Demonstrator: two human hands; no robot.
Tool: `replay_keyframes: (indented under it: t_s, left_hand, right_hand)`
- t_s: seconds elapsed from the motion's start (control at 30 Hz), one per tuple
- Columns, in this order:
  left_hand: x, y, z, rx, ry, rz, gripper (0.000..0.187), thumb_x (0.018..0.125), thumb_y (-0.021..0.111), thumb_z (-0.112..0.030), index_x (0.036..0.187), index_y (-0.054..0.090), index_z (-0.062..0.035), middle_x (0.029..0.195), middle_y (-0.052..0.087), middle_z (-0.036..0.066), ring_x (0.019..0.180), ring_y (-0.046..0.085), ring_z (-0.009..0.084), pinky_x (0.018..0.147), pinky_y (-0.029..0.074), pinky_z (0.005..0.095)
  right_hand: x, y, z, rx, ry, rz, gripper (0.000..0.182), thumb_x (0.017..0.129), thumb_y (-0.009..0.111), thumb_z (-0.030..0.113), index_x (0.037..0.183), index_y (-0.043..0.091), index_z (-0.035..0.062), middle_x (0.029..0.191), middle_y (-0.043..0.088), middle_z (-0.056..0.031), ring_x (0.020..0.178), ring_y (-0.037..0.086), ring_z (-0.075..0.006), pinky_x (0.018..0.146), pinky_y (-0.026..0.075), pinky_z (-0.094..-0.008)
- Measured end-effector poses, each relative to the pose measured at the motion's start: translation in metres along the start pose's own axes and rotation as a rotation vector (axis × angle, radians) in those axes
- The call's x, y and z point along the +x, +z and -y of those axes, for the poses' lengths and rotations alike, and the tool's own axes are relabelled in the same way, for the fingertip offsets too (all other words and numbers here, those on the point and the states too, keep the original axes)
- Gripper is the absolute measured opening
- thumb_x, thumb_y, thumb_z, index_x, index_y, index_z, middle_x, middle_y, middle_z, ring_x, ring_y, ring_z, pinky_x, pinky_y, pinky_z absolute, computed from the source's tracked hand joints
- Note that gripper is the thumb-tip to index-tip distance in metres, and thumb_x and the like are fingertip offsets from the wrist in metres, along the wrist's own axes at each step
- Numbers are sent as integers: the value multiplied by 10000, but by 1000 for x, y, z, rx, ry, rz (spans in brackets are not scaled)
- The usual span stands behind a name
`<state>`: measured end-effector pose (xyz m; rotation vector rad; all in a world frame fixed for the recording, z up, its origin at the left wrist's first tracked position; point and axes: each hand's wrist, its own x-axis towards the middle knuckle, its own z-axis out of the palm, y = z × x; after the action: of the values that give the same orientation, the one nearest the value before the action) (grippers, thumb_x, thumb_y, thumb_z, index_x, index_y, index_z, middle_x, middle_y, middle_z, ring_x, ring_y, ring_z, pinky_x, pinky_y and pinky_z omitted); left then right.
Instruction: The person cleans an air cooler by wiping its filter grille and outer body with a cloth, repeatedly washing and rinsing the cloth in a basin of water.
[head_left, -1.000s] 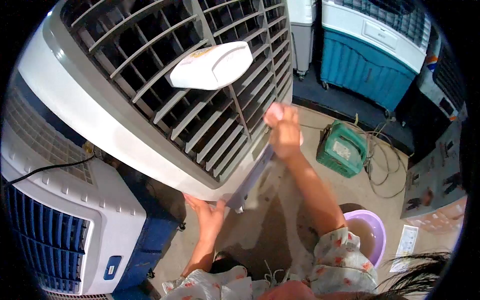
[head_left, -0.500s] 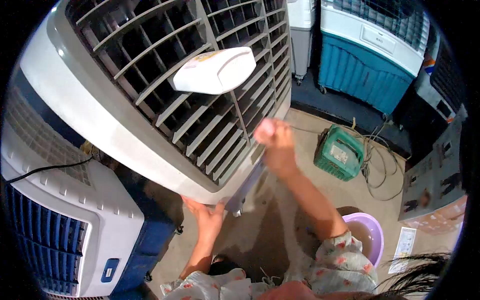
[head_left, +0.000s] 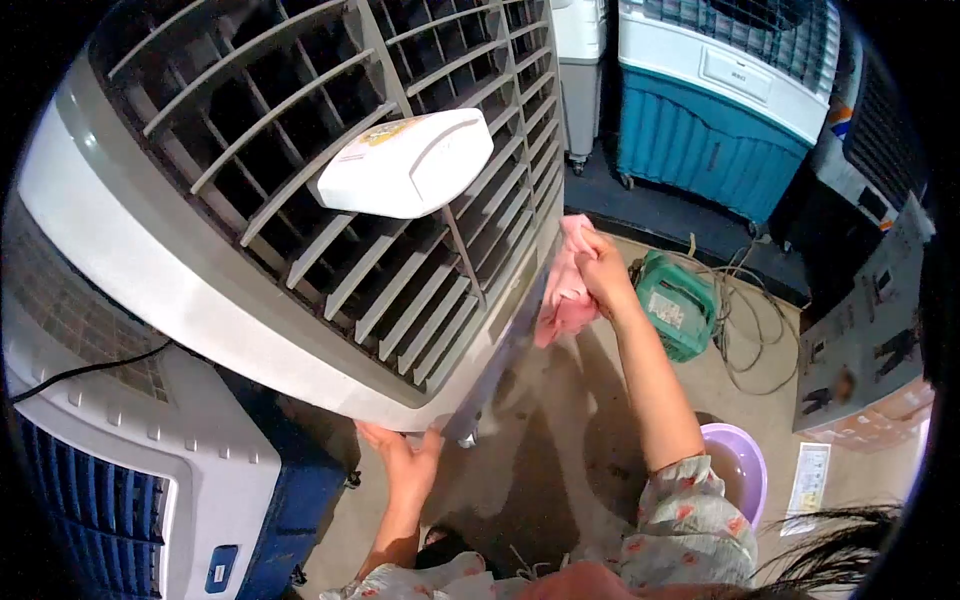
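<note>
A big white and grey air cooler [head_left: 200, 290] is tilted toward me, its slatted grille filling the upper left. My left hand [head_left: 403, 462] presses against its lower corner from underneath. My right hand [head_left: 603, 268] is closed on a pink cloth [head_left: 565, 290], holding it against the cooler's right side edge. A white rounded cover [head_left: 405, 165] sits at the middle of the grille.
Another white and blue cooler [head_left: 150, 490] stands at the lower left. A teal and white cooler [head_left: 720, 100] stands at the back. On the floor lie a green box [head_left: 675, 305] with tangled cables and a purple basin [head_left: 740, 470] near my right sleeve.
My right hand has moved up and right along the cooler's side edge, and the pink cloth now hangs visibly from it. My left hand stays under the corner.
</note>
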<state>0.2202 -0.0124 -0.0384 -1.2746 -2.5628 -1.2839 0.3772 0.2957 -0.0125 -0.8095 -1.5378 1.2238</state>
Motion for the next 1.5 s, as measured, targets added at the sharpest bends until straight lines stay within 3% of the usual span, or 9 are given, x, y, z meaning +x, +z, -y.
replay_keyframes:
  t_s: [0.23,0.33,0.37,0.63,0.73,0.87,0.93,1.27,1.5]
  left_hand:
    - [1,-7,-7,30,17,22,798,688,646,-20,1293,133,58,1276,218,240,1191,270,321,1011,208,379]
    - [-2,-1,5,-42,0,33,814,694,631,10,1305,94,37,1266,267,216,1183,300,293,1016,195,366]
    - [-2,3,9,-88,-14,44,822,696,625,20,1309,78,30,1263,283,207,1180,310,283,1018,190,363]
    - [-3,1,-4,-104,-47,15,811,702,599,66,1311,69,-10,1270,288,180,1172,344,245,979,294,363]
    - [-1,-2,0,-78,-31,43,813,703,594,73,1313,66,-21,1276,278,177,1170,347,245,974,308,373]
    - [-3,6,16,-118,-32,17,815,708,589,74,1317,59,-37,1272,284,172,1166,351,245,973,306,368]
    - [-1,3,8,-56,-36,25,807,713,588,71,1316,62,-37,1278,283,172,1164,353,244,975,296,362]
    - [-2,-2,2,23,37,50,801,721,595,51,1317,62,-7,1310,221,179,1194,298,234,995,253,354]
    - [-2,-6,-1,45,12,51,777,694,655,-30,1277,151,60,1259,214,224,1186,262,298,1018,174,376]
  right_hand:
    - [22,29,9,-532,-341,-1,431,676,488,-63,1063,613,80,1195,509,-133,1185,334,-275,966,287,-341]
    - [21,34,-23,-106,-250,-2,410,681,513,-47,1056,619,80,1227,503,-108,1187,346,-274,955,291,-339]
    - [33,30,-42,-112,-548,20,419,677,541,-45,1054,625,117,1190,526,-94,1168,367,-287,946,310,-338]
    - [80,19,-11,-951,-424,-452,248,752,600,194,995,650,185,1230,447,-88,1084,422,-311,889,387,-361]
    - [82,1,-5,-1114,-542,-229,261,784,573,162,1037,631,193,1206,460,-106,1097,415,-322,876,390,-407]
    - [69,12,0,-650,-155,-47,311,720,564,78,981,660,218,1254,421,-117,1129,380,-337,914,365,-385]
    - [56,3,-3,-709,-346,219,308,733,565,69,996,656,202,1247,423,-129,1103,396,-334,935,351,-359]
    - [87,-7,-11,-945,-578,-174,199,781,570,212,948,667,163,1160,483,-99,1007,454,-305,851,400,-386]
    - [85,-26,14,-1289,-774,-135,205,780,552,219,951,661,189,1125,490,-94,1002,451,-310,792,413,-409]
